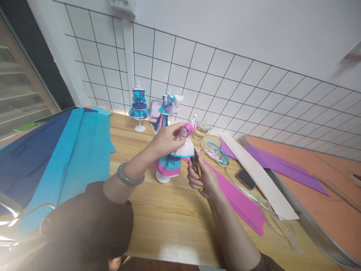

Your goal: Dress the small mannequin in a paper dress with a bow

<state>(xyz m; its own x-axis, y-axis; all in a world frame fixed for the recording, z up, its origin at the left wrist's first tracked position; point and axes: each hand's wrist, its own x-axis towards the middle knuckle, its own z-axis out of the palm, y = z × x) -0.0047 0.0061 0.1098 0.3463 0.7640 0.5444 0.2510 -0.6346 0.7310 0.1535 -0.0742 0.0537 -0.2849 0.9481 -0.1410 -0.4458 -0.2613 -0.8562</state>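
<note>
A small dress form (164, 177) on a white round base stands near the middle of the wooden table, wearing a doll dress (172, 165) with a pink top, a white overlay edged in blue, and a blue and pink skirt. My left hand (170, 140) is closed around the pink bodice at the upper part of the form. In my right hand (205, 177) is a pair of black and yellow scissors (200, 174), held upright with its dark blades beside the edge of the white overlay. Whether the blades touch the cloth, I cannot tell.
Behind stand other dressed doll forms (138, 103), plus a glass (201, 130). Blue fabric (81, 146) covers the left side. To the right lie ribbons (217, 150), a phone (245, 178), pink fabric (239, 203), a cream strip (259, 175) and purple fabric (287, 171).
</note>
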